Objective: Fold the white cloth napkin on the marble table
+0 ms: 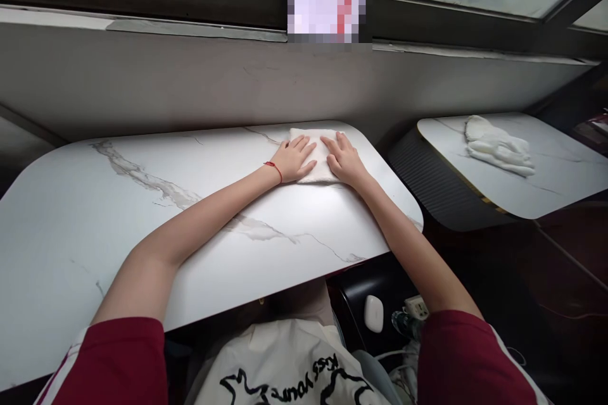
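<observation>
A white folded cloth (318, 161) lies flat near the far right end of a white marble-patterned table (199, 278). My left hand (293, 159) rests on the cloth's left side with fingers spread, a red string bracelet at the wrist. On the cloth's right side lies my right hand (346, 161), its fingers also stretched out and apart. Both palms face down, so part of the cloth is covered by them.
To the right stands a second marble-patterned table (536, 193) with a crumpled white cloth (498, 147) on it. Below, a white rounded case (373, 314) sits on a black surface beside cables and a bottle (403, 323). A wall (190, 79) runs behind the tables.
</observation>
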Motion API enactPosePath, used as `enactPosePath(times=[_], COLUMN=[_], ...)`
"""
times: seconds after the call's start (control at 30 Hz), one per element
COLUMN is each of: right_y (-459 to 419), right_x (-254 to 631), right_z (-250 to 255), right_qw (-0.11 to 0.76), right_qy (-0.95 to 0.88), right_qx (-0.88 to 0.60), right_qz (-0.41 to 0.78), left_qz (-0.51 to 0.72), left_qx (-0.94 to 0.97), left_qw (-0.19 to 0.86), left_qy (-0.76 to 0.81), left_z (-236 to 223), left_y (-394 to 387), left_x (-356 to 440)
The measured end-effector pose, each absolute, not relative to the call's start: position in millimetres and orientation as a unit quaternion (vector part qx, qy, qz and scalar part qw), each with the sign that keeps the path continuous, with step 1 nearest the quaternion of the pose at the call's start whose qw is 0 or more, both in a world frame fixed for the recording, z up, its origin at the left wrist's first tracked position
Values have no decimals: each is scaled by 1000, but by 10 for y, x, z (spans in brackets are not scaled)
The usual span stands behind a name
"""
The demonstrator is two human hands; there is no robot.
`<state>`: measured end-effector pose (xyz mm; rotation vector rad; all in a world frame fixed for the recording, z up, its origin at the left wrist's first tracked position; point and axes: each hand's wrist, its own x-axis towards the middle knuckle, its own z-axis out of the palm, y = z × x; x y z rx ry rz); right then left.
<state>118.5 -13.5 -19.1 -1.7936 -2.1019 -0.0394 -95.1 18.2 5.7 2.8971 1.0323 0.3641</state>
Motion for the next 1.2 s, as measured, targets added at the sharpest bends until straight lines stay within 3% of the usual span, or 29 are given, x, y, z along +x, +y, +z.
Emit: enactPosePath(times=[0.5, 0.8, 1.2], right_y=[-2006, -1415, -81], right_x=[571, 519, 117], right_z=[-220, -141, -57], right_qw=[179, 175, 157], right_qy=[-760, -773, -807], right_qx=[-619, -607, -569], right_qz=[-81, -50, -27], left_qz=[134, 135, 114], left_qx=[964, 943, 901], left_qw=[15, -4, -24], left_qy=[229, 303, 418], left_z=[-20, -28, 35], left_y=[-1242, -1006, -117], left_x=[-1542, -1556, -1899])
